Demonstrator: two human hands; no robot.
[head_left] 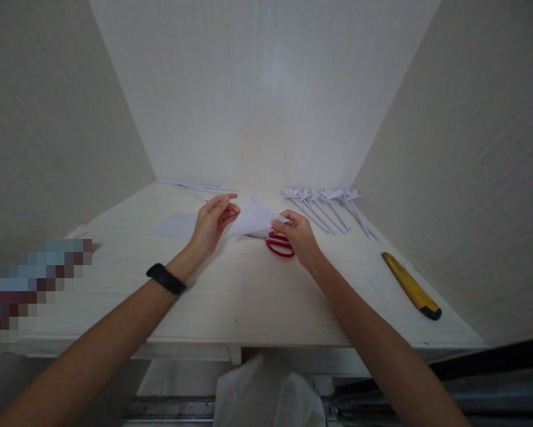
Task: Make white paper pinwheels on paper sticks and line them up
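**Folding a white sheet at mid-bench**

I have both hands on one white paper sheet [252, 217], held just above the bench [231, 296] near its middle, toward the far edge. My left hand [213, 224] pinches the sheet's left corner between thumb and fingertips; my right hand [298, 234] pinches its right edge the same way, fingers closed on the paper. The sheet looks already folded into a triangle, so I judge a crease is being formed. The next move, I think, calls for aligned edges and a firm press flat on the bench.

Red-handled scissors [279, 244] lie under my right hand, touching neither hand. Finished folded paper pieces [326, 204] fan out near the far right corner, a yellow utility knife [411, 286] lies along the right edge, and a flat sheet [178, 225] rests left of my left hand.
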